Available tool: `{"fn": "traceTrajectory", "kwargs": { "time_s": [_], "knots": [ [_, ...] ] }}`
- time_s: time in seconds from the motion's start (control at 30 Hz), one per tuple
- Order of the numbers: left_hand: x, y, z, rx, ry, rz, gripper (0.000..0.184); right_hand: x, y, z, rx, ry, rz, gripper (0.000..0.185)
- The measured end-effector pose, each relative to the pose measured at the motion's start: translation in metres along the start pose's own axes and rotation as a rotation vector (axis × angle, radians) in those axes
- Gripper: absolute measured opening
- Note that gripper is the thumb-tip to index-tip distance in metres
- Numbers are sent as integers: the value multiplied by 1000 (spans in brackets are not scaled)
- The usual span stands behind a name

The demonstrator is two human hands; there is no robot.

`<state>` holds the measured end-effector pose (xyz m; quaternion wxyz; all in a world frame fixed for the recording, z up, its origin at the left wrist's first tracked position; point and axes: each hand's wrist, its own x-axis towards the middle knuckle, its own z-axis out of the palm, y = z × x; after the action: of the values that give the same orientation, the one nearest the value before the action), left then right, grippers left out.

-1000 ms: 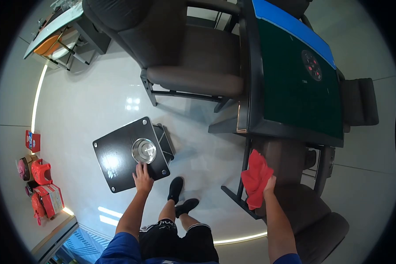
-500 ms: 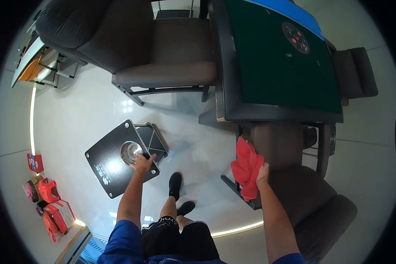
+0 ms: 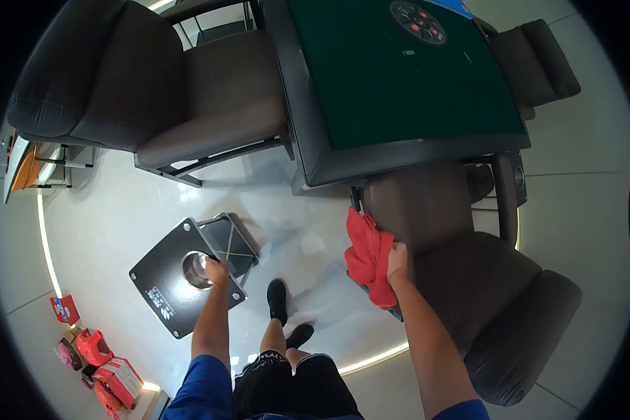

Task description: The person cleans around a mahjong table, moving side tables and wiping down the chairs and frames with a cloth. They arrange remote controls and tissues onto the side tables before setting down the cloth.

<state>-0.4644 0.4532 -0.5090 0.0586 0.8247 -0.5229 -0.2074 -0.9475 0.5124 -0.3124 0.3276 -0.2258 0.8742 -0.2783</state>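
L hand (image 3: 216, 271) onto bowl (image 3: 194, 275) on blk tbl (image 3: 162, 274), grip unclear, shiny flr (image 3: 112, 210); R hand (image 3: 397, 260) clamped on red cloth (image 3: 369, 259).

The cloth (image 3: 369, 260) looks soft and matt, the bowl (image 3: 197, 270) shiny metal, the stand (image 3: 162, 283) smooth, glossy black, the floor (image 3: 119, 210) polished.

From my head, the one wide, dark-edged view looks forward and steeply down from standing height, past my left hand (image 3: 216, 271) and right hand (image 3: 397, 261) to my shoes (image 3: 278, 298) below centre, the table (image 3: 413, 91) upper right.
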Motion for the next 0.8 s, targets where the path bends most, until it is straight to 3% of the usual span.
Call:
{"fn": "traceTrajectory", "kwargs": {
  "time_s": [0.17, 0.27, 0.47, 0.8],
  "knots": [
    [-92, 25, 26, 33, -156, 163, 65, 1, 1, 0, -5, 15, -10, 44],
    [-141, 44, 42, 30, -161, 265, 66, -6, -13, -2, 4, 11, -15, 44],
    [-188, 89, 36, 50, -459, 191, 67, -1, -8, -2, -35, -5, -21, 45],
    [-199, 101, 35, 100, -411, 233, 52, 5, -10, -1, -161, -74, 67, 50]
  ]
}}
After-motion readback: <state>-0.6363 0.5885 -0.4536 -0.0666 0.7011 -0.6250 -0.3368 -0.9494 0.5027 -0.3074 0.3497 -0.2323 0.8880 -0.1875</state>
